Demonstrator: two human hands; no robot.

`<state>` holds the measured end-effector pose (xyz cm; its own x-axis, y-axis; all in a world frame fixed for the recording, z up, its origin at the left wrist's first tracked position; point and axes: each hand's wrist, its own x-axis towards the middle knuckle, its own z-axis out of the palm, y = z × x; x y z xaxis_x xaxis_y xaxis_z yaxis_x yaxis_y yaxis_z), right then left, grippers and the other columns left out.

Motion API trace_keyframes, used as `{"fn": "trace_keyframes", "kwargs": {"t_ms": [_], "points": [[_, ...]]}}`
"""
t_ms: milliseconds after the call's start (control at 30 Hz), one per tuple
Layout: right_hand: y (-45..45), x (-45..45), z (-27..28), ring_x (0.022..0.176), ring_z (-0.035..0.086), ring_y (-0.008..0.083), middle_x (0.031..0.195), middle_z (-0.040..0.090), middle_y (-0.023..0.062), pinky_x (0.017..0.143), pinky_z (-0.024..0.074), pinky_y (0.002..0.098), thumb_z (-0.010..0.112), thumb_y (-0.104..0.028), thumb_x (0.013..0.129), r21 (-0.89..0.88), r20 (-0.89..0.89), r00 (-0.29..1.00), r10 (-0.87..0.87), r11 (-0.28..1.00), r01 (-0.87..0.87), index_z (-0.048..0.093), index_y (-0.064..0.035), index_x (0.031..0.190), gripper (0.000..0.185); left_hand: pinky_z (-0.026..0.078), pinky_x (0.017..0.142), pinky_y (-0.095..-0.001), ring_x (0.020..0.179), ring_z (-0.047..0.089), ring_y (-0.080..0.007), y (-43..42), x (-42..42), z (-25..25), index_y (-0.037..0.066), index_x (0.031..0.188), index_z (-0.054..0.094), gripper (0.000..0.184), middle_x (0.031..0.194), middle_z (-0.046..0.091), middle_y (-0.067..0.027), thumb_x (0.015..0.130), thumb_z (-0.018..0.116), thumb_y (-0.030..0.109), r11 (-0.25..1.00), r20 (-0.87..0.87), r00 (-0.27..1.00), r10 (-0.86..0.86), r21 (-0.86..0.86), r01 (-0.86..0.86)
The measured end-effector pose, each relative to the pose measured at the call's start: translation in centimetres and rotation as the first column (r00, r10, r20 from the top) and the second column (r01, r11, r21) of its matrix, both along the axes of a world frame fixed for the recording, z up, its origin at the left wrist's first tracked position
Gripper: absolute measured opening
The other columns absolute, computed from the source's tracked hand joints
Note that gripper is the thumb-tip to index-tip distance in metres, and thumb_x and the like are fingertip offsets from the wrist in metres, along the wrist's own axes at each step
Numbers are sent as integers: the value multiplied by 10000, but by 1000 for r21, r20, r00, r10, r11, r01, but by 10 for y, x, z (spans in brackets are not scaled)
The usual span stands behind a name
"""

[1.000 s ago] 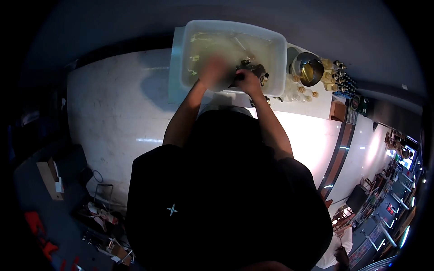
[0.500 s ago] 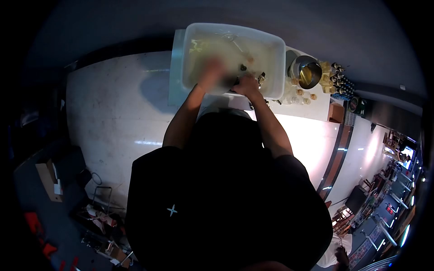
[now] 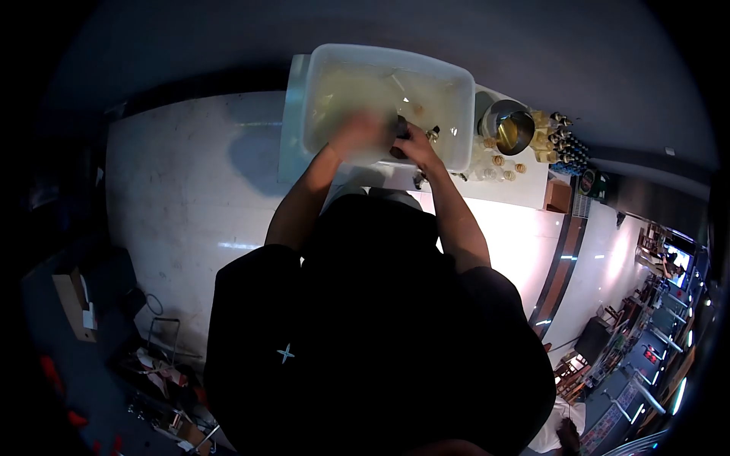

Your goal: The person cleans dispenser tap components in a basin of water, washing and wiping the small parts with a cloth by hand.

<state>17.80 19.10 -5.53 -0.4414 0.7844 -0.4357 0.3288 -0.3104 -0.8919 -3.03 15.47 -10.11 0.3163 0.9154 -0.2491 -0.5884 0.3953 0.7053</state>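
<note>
A white plastic tub with cloudy, yellowish liquid stands in front of me. Over its near side, my right hand is closed around a small dark object whose kind I cannot make out. My left hand is just left of it inside the tub, smeared by motion, so its fingers do not show. Close to the right hand, a small dark-and-metal piece is in the tub. Another small metal piece lies by the near rim. Pale objects are partly visible in the liquid.
Right of the tub are a metal bowl with yellowish contents, clear bottles with tan tops and several bottles with dark-and-metal tops. A brown box sits near the counter's right end. A person in white is at lower right.
My right hand has lifted slightly, and the dark object now shows above its fingers. My left hand stays blurred over the tub. The whole view has shifted a little.
</note>
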Motion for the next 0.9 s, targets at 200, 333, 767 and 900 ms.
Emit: {"fn": "trace_keyframes", "kwargs": {"t_ms": [200, 333, 767, 900], "points": [[0, -2, -11, 850, 651, 162, 939, 707, 77, 773, 526, 312, 833, -192, 740, 46, 44, 999, -28, 999, 26, 662, -3, 1043, 397, 542, 826, -302, 944, 646, -166, -3, 3, 16, 30, 1231, 615, 374, 1055, 653, -79, 858, 635, 30, 980, -318, 944, -85, 142, 136], [-1, 0, -12, 841, 640, 169, 887, 668, 76, 757, 524, 320, 816, -157, 745, 137, -5, 998, -63, 989, 63, 604, -10, 1097, 436, 535, 825, -286, 930, 643, -155, -3, 5, 18, 27, 1229, 615, 405, 1048, 650, -77, 828, 652, -3, 949, -425, 903, -60, 256, 184], [3, 7, 18, 480, 506, 150, 764, 605, 95, 386, 402, 274, 573, -100, 900, -234, -273, 836, -475, 876, 421, 472, -72, 1024, 163, 518, 694, -281, 796, 640, -113, 0, -3, 18, 79, 1070, 688, 243, 882, 665, -10, 840, 683, 159, 949, -208, 970, 124, -260, -177], [14, 14, 28, 440, 497, 147, 656, 575, 64, 386, 413, 281, 486, -442, 978, -484, -67, 963, -259, 853, 196, 553, -51, 892, 406, 491, 628, -260, 731, 624, -105, 0, 1, 4, 89, 1052, 697, 226, 854, 661, 4, 850, 677, 190, 931, -187, 949, 255, -218, -294]]}}
